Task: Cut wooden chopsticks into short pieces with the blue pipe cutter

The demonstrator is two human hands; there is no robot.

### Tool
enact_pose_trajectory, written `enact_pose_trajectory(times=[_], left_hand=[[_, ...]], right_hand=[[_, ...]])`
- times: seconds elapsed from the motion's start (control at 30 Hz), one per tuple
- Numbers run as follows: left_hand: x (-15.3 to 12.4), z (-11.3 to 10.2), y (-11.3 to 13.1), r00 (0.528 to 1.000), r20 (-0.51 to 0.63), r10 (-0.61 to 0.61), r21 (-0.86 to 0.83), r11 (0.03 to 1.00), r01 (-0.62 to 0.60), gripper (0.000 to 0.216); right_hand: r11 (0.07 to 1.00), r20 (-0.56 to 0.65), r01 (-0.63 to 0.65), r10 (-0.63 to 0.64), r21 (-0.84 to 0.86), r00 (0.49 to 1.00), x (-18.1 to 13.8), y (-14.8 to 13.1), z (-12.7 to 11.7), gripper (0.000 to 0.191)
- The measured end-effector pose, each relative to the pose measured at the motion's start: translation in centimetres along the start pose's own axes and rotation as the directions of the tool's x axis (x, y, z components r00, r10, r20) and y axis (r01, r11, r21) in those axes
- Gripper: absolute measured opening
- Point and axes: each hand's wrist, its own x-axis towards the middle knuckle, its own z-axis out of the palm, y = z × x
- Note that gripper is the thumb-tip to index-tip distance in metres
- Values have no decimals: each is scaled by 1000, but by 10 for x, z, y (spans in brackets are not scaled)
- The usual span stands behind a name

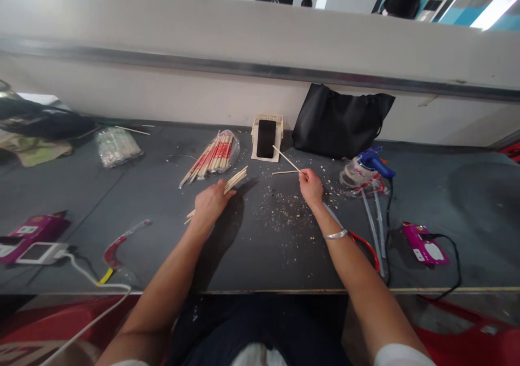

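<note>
Hands: both bare, reaching forward over a dark grey worktable (260, 257).
Left hand: left hand (210, 202) lies palm down with fingers curled loosely over a small bundle of loose wooden sticks (233, 182); the sticks fan out from under the fingers toward the upper right, and a few ends poke out at the lower left of the hand.
Right hand: right hand (312, 186) is closed in a pinch on a single thin stick (285, 159), which slants up and to the left from the fingertips; a silver bangle (335, 235) sits on that wrist.
Second stick: another short stick (284, 172) lies flat on the table just left of the right hand.
Packet: a clear bag of red-wrapped chopsticks (213, 157) lies beyond the left hand, near the loose bundle.
Phone: a black phone (266, 138) leans in a small pale stand (279, 121) at the back of the table, between the packet and a black bag (339, 122).
Debris: pale wood chips (284, 211) are scattered between the two hands.
Right side: a blue glue gun (376, 161) with clear glue sticks (371, 214) near it, and a pink device (424, 245) well apart to the right.
Left side: a pink device (34, 230) and a white cable (93, 279).
</note>
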Motion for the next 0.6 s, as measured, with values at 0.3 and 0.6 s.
enact_pose_trajectory(times=[0.3,0.6], left_hand=[[-2,-8,-1,999,38,-9,98,995,5,40],[-2,-4,1,997,-54,54,104,993,-49,41]], right_hand=[[977,14,210,-210,36,978,0,5,3,31],[977,27,176,-180,121,983,4,7,1,33]])
